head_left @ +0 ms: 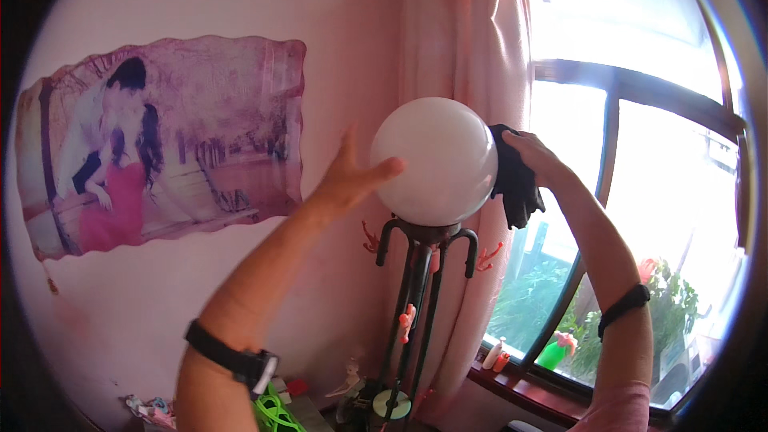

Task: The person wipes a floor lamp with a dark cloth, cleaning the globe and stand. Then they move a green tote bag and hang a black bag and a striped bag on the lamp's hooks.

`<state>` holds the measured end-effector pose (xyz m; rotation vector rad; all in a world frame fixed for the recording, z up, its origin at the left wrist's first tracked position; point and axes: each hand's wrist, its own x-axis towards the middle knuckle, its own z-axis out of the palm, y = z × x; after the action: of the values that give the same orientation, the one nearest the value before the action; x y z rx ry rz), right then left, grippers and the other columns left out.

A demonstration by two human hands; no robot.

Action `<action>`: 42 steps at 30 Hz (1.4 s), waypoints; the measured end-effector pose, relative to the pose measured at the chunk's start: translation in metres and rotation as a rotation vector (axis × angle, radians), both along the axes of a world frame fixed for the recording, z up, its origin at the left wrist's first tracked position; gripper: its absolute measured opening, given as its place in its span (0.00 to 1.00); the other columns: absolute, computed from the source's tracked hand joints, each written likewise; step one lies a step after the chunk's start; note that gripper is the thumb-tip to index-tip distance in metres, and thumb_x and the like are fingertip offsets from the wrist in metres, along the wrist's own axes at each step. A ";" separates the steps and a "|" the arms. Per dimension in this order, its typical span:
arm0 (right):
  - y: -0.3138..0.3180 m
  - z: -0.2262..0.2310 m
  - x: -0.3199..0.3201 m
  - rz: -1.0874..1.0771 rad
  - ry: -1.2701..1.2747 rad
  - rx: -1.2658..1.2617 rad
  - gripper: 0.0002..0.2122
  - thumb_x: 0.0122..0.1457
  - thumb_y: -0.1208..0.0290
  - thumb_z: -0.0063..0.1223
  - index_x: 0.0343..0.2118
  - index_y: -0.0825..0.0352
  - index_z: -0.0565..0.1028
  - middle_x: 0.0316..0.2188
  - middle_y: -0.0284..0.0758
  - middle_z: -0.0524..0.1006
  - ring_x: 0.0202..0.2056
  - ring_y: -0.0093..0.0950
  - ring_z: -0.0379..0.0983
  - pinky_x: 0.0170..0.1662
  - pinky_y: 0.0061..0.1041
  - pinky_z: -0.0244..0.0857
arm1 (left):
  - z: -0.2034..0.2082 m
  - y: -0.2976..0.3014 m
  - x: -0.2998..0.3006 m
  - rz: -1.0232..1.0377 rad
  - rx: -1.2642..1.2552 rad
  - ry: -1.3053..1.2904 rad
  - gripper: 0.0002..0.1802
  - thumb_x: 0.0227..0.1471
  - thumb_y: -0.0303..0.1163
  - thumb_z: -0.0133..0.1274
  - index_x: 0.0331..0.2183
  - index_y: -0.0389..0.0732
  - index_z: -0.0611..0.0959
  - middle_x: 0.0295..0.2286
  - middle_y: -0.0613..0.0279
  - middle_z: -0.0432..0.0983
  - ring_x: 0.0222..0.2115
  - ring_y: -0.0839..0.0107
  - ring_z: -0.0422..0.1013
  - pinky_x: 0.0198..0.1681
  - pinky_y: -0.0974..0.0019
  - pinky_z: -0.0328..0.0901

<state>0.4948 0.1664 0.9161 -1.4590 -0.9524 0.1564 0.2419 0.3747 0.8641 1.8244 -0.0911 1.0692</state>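
A round white globe (pixel 432 162) tops a dark metal stand with curved arms (pixel 414 288), like a floor lamp or coat rack. At the globe's left side is my left hand (pixel 349 178), its thumb and fingers spread; the thumb overlaps the globe's edge, and the hand holds nothing. On the opposite side my right hand (pixel 534 155) grips a black cloth (pixel 516 188), which lies against the globe's right side and hangs down below my fingers.
A wavy-edged picture of a couple (pixel 176 140) hangs on the left wall. Pink curtains (pixel 472 48) fall behind the stand. To the right is a window (pixel 572 136), with bottles and a green spray bottle (pixel 554 352) along its sill. Green items (pixel 276 412) lie below.
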 end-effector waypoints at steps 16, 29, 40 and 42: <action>0.157 0.114 -0.133 -0.113 -0.919 -0.794 0.14 0.50 0.64 0.52 0.38 0.65 0.77 0.37 0.36 0.76 0.38 0.31 0.71 0.43 0.30 0.64 | -0.025 -0.034 0.028 0.391 0.155 -0.278 0.63 0.29 0.53 0.67 0.56 0.31 0.50 0.52 0.40 0.54 0.54 0.49 0.55 0.56 0.54 0.54; 0.002 -0.013 -0.109 -0.505 -1.356 0.145 0.15 0.45 0.76 0.55 0.39 0.68 0.74 0.41 0.45 0.71 0.43 0.43 0.70 0.47 0.35 0.66 | -0.024 -0.033 0.032 0.243 0.051 -0.250 0.53 0.29 0.50 0.67 0.53 0.35 0.60 0.48 0.44 0.61 0.50 0.52 0.59 0.53 0.54 0.57; 0.073 0.085 -0.077 -0.220 -0.717 -0.379 0.14 0.59 0.62 0.44 0.40 0.64 0.77 0.35 0.38 0.76 0.34 0.25 0.74 0.40 0.25 0.68 | -0.023 -0.029 0.039 0.270 0.094 -0.261 0.52 0.30 0.51 0.66 0.53 0.35 0.61 0.48 0.45 0.60 0.50 0.52 0.58 0.53 0.55 0.57; 0.071 0.084 -0.099 -0.120 -0.872 -0.318 0.11 0.57 0.66 0.47 0.39 0.62 0.78 0.39 0.40 0.75 0.38 0.28 0.73 0.43 0.29 0.66 | -0.024 -0.030 0.038 0.249 0.083 -0.246 0.53 0.31 0.51 0.66 0.53 0.35 0.60 0.49 0.45 0.59 0.51 0.52 0.58 0.53 0.55 0.58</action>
<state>0.3954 0.2370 1.0004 -1.9153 -1.5769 -0.4790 0.2801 0.3448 0.8401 1.8027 -0.0556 1.4831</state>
